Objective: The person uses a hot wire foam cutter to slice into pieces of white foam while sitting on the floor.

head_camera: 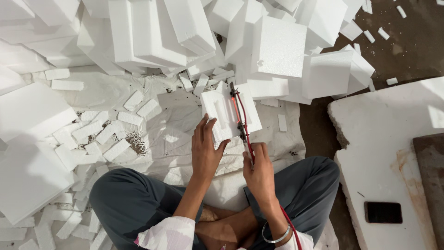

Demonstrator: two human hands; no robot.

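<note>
Over the white sheet [175,106], left hand [206,150] grips a moulded foam block [229,111]; right hand [260,173] clasps a red-wired cutter [240,118] against it

Looks like a small foam-cutting workshop; white foam blocks [277,46] piled all over the dirt floor [407,41]; offcut strips [99,134] scattered across a white sheet [175,111].

A pale crumpled sheet [138,97] covers the floor at the frame's centre, heaped along the top and left with white foam blocks [152,32] and small offcuts [99,134]. At the upper right, bare dark floor [411,41] shows — sunlit — and a chipped white slab [384,134] at the right edge carries a dark phone [383,212].
</note>
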